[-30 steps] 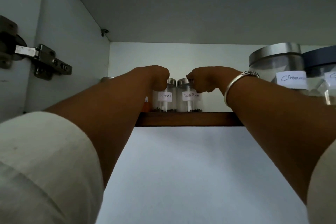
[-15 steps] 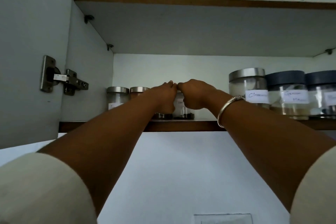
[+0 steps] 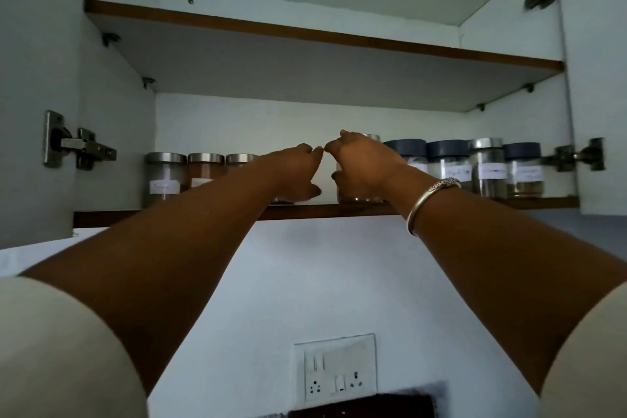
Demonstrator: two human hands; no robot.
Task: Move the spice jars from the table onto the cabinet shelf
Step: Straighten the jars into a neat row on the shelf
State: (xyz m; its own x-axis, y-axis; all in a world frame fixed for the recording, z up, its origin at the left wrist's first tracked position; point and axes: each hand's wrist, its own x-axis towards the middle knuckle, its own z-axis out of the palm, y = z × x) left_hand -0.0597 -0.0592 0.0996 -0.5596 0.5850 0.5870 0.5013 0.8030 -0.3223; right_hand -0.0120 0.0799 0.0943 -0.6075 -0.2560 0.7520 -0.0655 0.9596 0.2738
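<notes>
My hands have drawn apart since a moment ago, when they met knuckle to knuckle. My right hand (image 3: 364, 163) now curls round a steel-lidded jar (image 3: 373, 137) standing on the shelf (image 3: 322, 211). My left hand (image 3: 295, 170) is loose, fingers straight and thumb spread. It hides a small jar (image 3: 281, 201), and I cannot tell whether it touches it.

Shelf edge (image 3: 322, 211): dark brown. Cabinet walls (image 3: 115, 132): white. Left jars (image 3: 165, 176): silver lids, white labels (image 3: 164, 186); one holds orange-brown powder (image 3: 203, 173). Right jars (image 3: 448, 163): slate-grey lids. Bangle (image 3: 429, 202): silver, engraved pattern. Sleeves (image 3: 61, 349): cream.
</notes>
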